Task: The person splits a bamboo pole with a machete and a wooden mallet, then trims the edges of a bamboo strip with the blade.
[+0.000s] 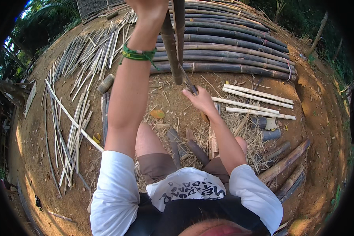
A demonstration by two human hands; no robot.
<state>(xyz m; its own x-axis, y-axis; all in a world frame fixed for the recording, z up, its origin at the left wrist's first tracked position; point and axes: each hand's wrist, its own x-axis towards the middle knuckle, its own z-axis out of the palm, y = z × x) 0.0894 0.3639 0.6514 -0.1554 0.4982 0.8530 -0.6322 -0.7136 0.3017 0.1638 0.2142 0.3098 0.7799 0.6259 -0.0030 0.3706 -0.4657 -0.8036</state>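
My left arm, with a green band at the wrist, reaches up to the top edge. There my left hand (148, 8) is cut off, its fingers out of sight, right beside an upright dark bamboo pole (170, 49). A second upright length of bamboo (179, 27) stands close against that pole, apparently split from it. My right hand (201, 100) is closed round the handle of a knife (188, 81). Its thin blade slants up and left to the pole near the lower end. Between my bent legs, bamboo offcuts (197, 152) lie among straw-like shavings.
Whole dark bamboo poles (224, 42) lie side by side at the back. Split strips (94, 51) are strewn at the left, and several pale split lengths (259, 103) lie on the right. Short bamboo pieces (285, 161) lie at my right, before an earth ledge (314, 129).
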